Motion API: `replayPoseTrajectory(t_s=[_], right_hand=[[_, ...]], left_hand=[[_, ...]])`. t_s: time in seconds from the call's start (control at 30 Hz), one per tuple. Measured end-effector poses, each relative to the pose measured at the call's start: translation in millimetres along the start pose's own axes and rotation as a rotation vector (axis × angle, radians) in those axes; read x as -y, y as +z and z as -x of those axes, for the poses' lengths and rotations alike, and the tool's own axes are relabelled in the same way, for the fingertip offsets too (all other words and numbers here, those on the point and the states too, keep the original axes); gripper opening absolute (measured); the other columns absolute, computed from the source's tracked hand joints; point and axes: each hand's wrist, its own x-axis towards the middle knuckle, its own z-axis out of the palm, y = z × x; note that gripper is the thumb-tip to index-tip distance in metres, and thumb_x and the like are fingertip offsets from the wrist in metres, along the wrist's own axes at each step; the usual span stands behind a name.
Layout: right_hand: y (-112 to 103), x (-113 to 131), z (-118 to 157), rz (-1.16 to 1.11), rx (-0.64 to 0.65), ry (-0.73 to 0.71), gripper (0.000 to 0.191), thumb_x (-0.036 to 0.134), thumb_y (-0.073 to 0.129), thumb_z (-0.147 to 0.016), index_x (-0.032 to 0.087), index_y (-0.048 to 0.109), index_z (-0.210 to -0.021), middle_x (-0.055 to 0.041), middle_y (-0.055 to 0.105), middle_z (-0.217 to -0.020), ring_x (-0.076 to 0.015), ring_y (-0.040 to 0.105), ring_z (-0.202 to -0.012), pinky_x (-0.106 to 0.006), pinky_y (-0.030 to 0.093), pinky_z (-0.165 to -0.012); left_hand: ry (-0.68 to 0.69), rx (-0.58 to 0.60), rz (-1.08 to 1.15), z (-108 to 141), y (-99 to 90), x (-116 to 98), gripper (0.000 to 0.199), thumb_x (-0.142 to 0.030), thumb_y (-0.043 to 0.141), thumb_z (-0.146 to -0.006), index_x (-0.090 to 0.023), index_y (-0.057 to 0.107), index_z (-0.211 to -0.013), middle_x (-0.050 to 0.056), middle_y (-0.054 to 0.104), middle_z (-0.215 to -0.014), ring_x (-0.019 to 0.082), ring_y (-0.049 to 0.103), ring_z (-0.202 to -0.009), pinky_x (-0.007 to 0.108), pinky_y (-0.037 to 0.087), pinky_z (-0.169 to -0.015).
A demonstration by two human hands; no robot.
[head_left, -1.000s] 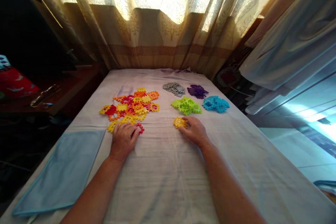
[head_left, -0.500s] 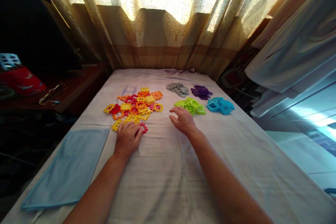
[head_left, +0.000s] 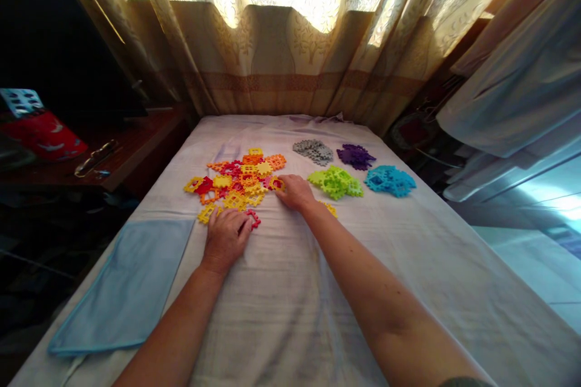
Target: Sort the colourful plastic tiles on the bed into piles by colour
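A mixed pile of yellow, orange and red interlocking plastic pieces point(head_left: 249, 180) lies on the white cloth. My left hand point(head_left: 227, 236) rests at its near edge, fingers loosely bent and lying over yellow pieces, with a red piece point(head_left: 253, 219) beside the thumb. At the pile's right edge, my right hand point(head_left: 295, 192) pinches a yellow square piece point(head_left: 276, 183); the fingertips are partly hidden. Another bit of yellow plastic point(head_left: 328, 208) shows behind the right wrist, partly covered by the forearm. Right of that hand lies a lime-green heap point(head_left: 336, 182).
Grey point(head_left: 313, 151), purple point(head_left: 356, 156) and blue point(head_left: 390, 181) heaps of similar pieces lie at the back right. A light-blue cloth pouch point(head_left: 127, 284) is at the left. Curtains point(head_left: 290, 48) hang behind the table, and a dark side shelf point(head_left: 131, 163) stands left.
My right hand has moved left from beside the lime-green heap to the mixed pile and closed on a yellow piece. Yellow plastic now shows where it was. My left hand stays put.
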Motion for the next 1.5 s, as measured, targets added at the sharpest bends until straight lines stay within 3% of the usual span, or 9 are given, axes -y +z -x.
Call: replayPoseTrajectory(t_s=[0.2, 0.4, 0.57, 0.67, 0.83, 1.1, 1.2, 1.33, 1.5], right_hand=[[-9, -14, 32, -0.077, -0.172, -0.018, 0.045, 0.031, 0.066, -0.084, 0.02, 0.062, -0.127, -0.0126, 0.066, -0.125, -0.0258, 0.059, -0.116, -0.039, 0.044, -0.102], [-19, -74, 88, -0.227, -0.434, 0.098, 0.043, 0.042, 0.069, -0.078, 0.019, 0.068, -0.114, -0.0128, 0.07, -0.113, -0.028, 0.064, -0.105, -0.044, 0.049, -0.095], [-29, -102, 107, -0.325, -0.405, 0.256, 0.05, 0.048, 0.069, -0.075, 0.017, 0.066, -0.115, -0.0117, 0.07, -0.109, -0.0232, 0.067, -0.086, -0.039, 0.054, -0.081], [-28, -99, 107, -0.322, -0.334, 0.213, 0.047, 0.044, 0.07, -0.076, 0.019, 0.066, -0.115, -0.01, 0.069, -0.11, -0.0205, 0.067, -0.085, -0.036, 0.054, -0.08], [-22, -85, 106, -0.166, -0.257, 0.11, 0.043, 0.038, 0.07, -0.078, 0.019, 0.067, -0.117, -0.0107, 0.068, -0.115, -0.0248, 0.063, -0.106, -0.039, 0.049, -0.095], [-23, -77, 109, -0.074, -0.125, 0.126, 0.047, 0.038, 0.068, -0.082, 0.018, 0.064, -0.124, -0.0127, 0.066, -0.121, -0.0263, 0.061, -0.111, -0.038, 0.047, -0.098], [-23, -77, 108, -0.057, -0.155, 0.094, 0.046, 0.039, 0.068, -0.082, 0.018, 0.065, -0.123, -0.0127, 0.066, -0.12, -0.0263, 0.062, -0.109, -0.039, 0.047, -0.097], [-22, -74, 105, -0.095, -0.303, 0.029, 0.034, 0.035, 0.063, -0.085, 0.02, 0.069, -0.114, -0.0116, 0.067, -0.116, -0.0258, 0.062, -0.107, -0.04, 0.048, -0.097], [-19, -60, 103, -0.162, -0.367, -0.049, 0.023, 0.028, 0.056, -0.088, 0.022, 0.072, -0.102, -0.0096, 0.07, -0.109, -0.024, 0.063, -0.104, -0.039, 0.05, -0.095]], left_hand=[[-0.004, -0.007, -0.021, 0, 1.2, 1, 0.027, -0.034, 0.047, -0.094, -0.023, 0.071, -0.087, 0.007, 0.075, -0.097, 0.026, 0.065, -0.1, 0.053, 0.034, -0.108], [0.001, 0.008, -0.01, 0, 4.3, 4, 0.028, -0.036, 0.047, -0.094, -0.022, 0.071, -0.088, 0.007, 0.075, -0.098, 0.026, 0.065, -0.104, 0.053, 0.033, -0.11], [0.002, 0.007, -0.011, 0, 4.3, 6, 0.028, -0.037, 0.047, -0.093, -0.023, 0.071, -0.088, 0.007, 0.075, -0.099, 0.027, 0.065, -0.104, 0.054, 0.033, -0.109], [0.022, 0.006, -0.01, 1, 3.8, 8, 0.029, -0.038, 0.047, -0.094, -0.022, 0.071, -0.089, 0.007, 0.075, -0.099, 0.027, 0.065, -0.103, 0.054, 0.034, -0.108], [0.017, -0.002, -0.002, 1, 3.8, 8, 0.028, -0.037, 0.048, -0.093, -0.023, 0.071, -0.088, 0.006, 0.075, -0.099, 0.027, 0.065, -0.103, 0.053, 0.035, -0.108], [0.013, -0.004, -0.004, 1, 4.2, 6, 0.028, -0.037, 0.047, -0.094, -0.023, 0.071, -0.087, 0.006, 0.076, -0.097, 0.026, 0.066, -0.102, 0.053, 0.035, -0.109], [-0.007, -0.01, 0.015, 0, 2.4, 5, 0.026, -0.036, 0.048, -0.093, -0.024, 0.071, -0.087, 0.006, 0.075, -0.098, 0.025, 0.065, -0.102, 0.051, 0.035, -0.11], [-0.087, -0.07, 0.012, -1, -1.6, 9, 0.027, -0.036, 0.047, -0.093, -0.024, 0.071, -0.097, 0.008, 0.074, -0.107, 0.025, 0.064, -0.108, 0.049, 0.037, -0.109], [-0.248, -0.111, -0.131, 2, 3.3, 21, 0.045, -0.04, 0.051, -0.09, -0.022, 0.06, -0.13, 0.016, 0.058, -0.14, 0.036, 0.046, -0.135, 0.065, 0.024, -0.114]])
